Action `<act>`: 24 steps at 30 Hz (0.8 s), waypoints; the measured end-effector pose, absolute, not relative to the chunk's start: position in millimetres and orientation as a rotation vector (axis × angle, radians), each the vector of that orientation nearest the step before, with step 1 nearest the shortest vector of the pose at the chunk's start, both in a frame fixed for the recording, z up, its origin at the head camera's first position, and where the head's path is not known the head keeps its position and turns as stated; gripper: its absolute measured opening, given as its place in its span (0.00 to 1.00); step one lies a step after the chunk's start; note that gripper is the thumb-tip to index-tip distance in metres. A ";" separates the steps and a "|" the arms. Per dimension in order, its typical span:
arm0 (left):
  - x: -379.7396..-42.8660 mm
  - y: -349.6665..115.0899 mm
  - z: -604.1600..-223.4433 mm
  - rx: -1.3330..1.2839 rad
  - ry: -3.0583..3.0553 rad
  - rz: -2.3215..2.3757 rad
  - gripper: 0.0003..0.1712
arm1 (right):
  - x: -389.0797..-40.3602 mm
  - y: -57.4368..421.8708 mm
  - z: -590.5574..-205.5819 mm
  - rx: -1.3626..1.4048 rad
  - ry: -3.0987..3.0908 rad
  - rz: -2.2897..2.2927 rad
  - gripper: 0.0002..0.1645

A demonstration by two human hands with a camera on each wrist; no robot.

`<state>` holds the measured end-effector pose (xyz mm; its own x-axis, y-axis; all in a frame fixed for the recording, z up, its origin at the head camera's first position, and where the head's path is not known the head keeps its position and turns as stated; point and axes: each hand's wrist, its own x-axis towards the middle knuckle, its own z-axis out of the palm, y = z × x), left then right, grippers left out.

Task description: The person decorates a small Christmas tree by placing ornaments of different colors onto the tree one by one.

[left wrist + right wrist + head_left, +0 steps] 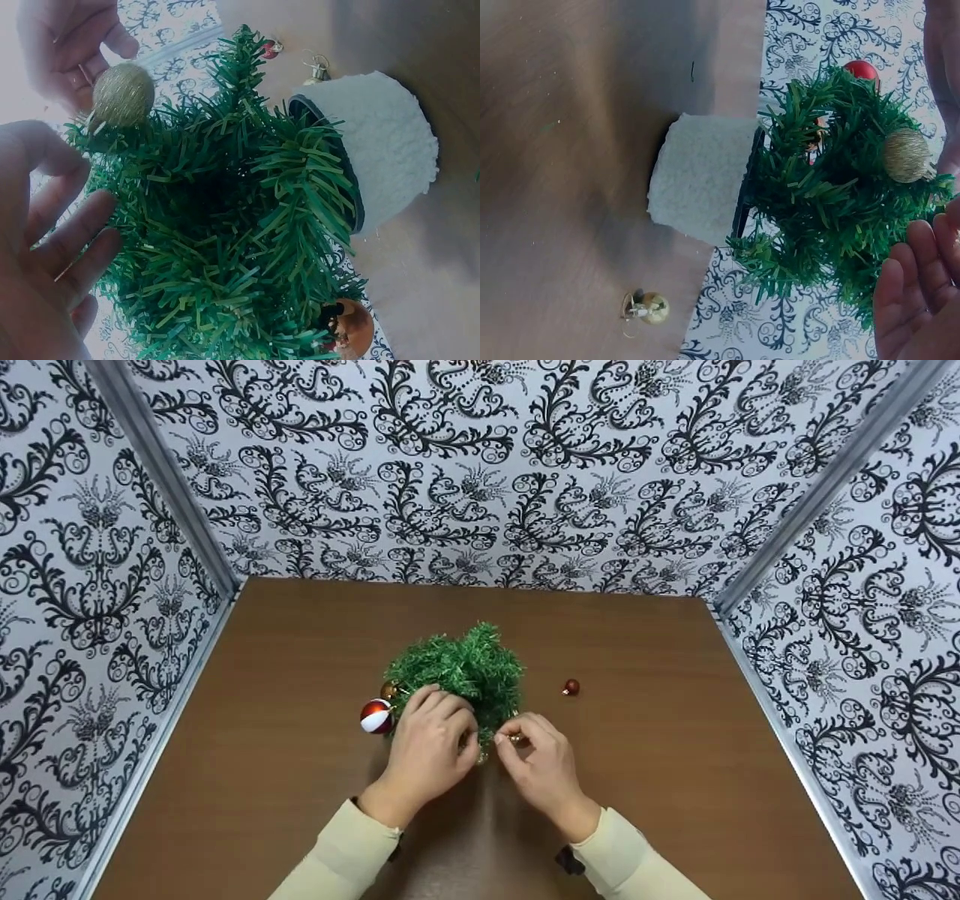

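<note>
A small artificial Christmas tree stands in a pot with a fuzzy white cover. My left hand is bent in front of its branches, fingers loosely curved in the left wrist view. Whether its fingertips grip anything is hidden. On the other side, my right hand brings thumb and forefinger together at the cap end of a gold glitter bauble, by a branch tip; its thin hanger is too small to make out. Both hands come close to that bauble.
On the tree's left hang a red-and-white bauble and a copper bauble. A small red bauble lies on the brown table, right of the tree. A shiny gold bauble lies nearer the pot. Patterned walls enclose the table.
</note>
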<state>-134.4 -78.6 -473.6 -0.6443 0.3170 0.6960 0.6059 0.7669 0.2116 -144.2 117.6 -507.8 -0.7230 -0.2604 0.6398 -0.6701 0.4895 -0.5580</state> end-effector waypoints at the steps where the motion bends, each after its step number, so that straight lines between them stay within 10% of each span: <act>1: -134.5 -78.2 -473.5 -0.676 -2.299 -0.576 0.05 | -144.3 117.2 -507.8 0.759 -2.264 1.160 0.07; 24: -133.9 -72.6 -473.0 -0.579 -2.325 -0.433 0.07 | -147.7 109.6 -514.0 0.555 -2.384 1.400 0.08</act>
<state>-133.9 -72.6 -473.0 -0.6607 0.2838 0.6949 0.5151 0.8449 0.1447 -147.7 109.6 -514.0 -0.8732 -0.1674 0.4576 -0.4812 0.4440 -0.7558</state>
